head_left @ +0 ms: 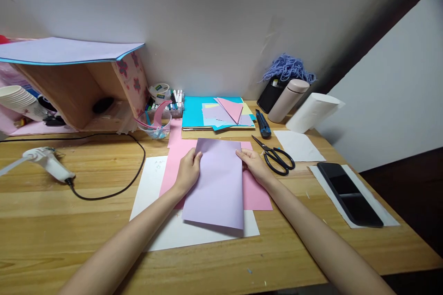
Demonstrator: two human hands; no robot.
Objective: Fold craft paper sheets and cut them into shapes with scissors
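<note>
A purple sheet of paper (216,184), seemingly folded along its right side, is held between both hands above the table. My left hand (188,168) pinches its left edge, thumb on top. At the right edge my right hand (252,162) grips it with the thumb in front; the other fingers are partly hidden behind. Under it lies a pink sheet (258,196), which rests on a larger white sheet (173,236). Black-handled scissors (277,156) lie just right of my right hand, blades partly open. Beyond them is a utility knife (263,124).
A glue gun (48,161) with a black cord lies left. Behind stand a cardboard box (129,80), a clear cup (155,126), markers (177,99) and a stack of coloured paper (194,113). A bottle (287,101), paper roll (313,113) and phone (349,193) are right.
</note>
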